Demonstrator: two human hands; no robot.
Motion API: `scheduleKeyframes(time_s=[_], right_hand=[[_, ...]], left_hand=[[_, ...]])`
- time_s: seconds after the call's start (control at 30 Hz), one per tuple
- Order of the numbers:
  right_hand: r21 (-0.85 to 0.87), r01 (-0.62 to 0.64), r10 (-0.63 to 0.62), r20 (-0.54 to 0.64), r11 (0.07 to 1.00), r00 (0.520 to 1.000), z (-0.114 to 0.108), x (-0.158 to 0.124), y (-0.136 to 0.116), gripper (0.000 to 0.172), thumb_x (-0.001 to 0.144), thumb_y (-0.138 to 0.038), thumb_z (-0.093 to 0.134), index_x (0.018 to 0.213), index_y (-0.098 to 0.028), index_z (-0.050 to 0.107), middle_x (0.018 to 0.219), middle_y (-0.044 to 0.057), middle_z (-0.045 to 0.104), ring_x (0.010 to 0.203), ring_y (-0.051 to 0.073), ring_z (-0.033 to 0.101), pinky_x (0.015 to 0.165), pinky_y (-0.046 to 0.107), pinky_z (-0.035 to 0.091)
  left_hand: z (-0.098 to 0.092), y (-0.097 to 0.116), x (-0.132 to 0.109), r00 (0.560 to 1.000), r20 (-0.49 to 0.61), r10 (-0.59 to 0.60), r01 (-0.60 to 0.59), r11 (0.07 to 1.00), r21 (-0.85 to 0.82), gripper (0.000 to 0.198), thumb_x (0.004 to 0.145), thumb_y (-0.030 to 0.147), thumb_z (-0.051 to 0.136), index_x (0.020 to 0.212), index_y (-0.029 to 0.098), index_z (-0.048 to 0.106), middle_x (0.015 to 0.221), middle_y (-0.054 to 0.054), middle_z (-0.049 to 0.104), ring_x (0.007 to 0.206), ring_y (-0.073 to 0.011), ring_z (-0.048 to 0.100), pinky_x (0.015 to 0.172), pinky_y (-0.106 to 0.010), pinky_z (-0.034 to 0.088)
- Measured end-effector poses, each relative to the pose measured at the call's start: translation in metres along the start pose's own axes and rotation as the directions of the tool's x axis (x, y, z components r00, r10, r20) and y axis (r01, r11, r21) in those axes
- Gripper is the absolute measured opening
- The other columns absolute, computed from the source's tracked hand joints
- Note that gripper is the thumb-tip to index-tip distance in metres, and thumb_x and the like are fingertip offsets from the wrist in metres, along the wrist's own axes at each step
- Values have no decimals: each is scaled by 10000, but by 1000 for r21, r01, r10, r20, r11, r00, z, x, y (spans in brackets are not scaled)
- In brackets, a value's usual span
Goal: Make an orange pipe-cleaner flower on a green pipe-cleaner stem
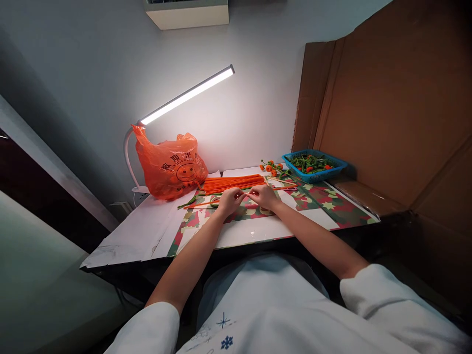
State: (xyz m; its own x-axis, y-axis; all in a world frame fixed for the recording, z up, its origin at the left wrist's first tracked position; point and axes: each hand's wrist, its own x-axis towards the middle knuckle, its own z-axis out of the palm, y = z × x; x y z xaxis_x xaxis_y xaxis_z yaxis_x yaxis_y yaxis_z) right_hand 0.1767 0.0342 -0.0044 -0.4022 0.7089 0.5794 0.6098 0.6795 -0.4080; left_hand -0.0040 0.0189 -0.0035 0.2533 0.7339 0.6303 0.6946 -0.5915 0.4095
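My left hand (229, 200) and my right hand (264, 196) meet over the middle of the table, fingers pinched together on a thin orange pipe cleaner (246, 194) held between them. Just behind the hands lies a bundle of orange pipe cleaners (232, 183). A single orange stem and a green stem (187, 202) lie to the left of my left hand. The hands hover above a red-and-green patterned mat (324, 199).
An orange plastic bag (170, 166) stands at the back left under a lit desk lamp (188, 94). A blue basket (314, 166) of green and red pieces sits back right, small orange flowers (272, 167) beside it. Cardboard (391, 108) walls off the right side.
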Motion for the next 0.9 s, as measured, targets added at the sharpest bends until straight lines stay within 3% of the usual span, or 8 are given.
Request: scheduleKeyframes(time_s=[0.13,0.23,0.37,0.7,0.8,0.9], right_hand=[[308,-202,202,34,930,979,-1,0,-2,232,758,-369,661,661,-176,577,571,-7,594,509,114,524,519,236,366],[515,-353,305,178,781,936,-2,1,-4,253,734,-391,689,689,-172,571,567,0,601,472,117,550,472,231,414],[604,-505,352,361,616,863,-7,4,-5,235,727,-368,714,695,-154,622,591,27,632,491,116,572,457,220,443],[673,-614,313,528,413,790,-16,6,-3,181,663,-283,777,691,-139,670,638,37,676,595,109,603,521,193,442],[674,-607,301,527,421,795,-16,5,-2,184,627,-245,802,678,-136,663,651,42,687,646,119,625,560,197,454],[680,-536,296,448,500,844,-13,4,0,188,603,-221,803,674,-134,652,645,33,683,637,119,622,571,208,459]], left_hand=[[0,3,-2,991,-41,130,-121,977,174,191,859,270,547,708,179,621,694,-20,619,610,-121,526,566,-235,353],[0,5,-3,979,-64,192,-170,952,256,188,879,250,524,735,184,625,723,-23,626,623,-120,543,551,-231,335],[-1,7,-3,966,-59,251,-222,927,303,196,896,259,510,759,192,632,723,-30,621,626,-125,547,546,-239,319],[-3,6,-3,961,3,276,-263,912,316,247,919,292,473,781,195,654,727,-37,626,633,-134,553,542,-250,312],[-3,6,-3,958,22,284,-279,920,274,224,913,291,500,793,199,665,750,-34,647,664,-136,570,551,-246,320],[-5,5,-3,962,34,272,-272,932,238,200,901,301,535,801,206,679,750,-26,653,661,-128,570,554,-237,322]])
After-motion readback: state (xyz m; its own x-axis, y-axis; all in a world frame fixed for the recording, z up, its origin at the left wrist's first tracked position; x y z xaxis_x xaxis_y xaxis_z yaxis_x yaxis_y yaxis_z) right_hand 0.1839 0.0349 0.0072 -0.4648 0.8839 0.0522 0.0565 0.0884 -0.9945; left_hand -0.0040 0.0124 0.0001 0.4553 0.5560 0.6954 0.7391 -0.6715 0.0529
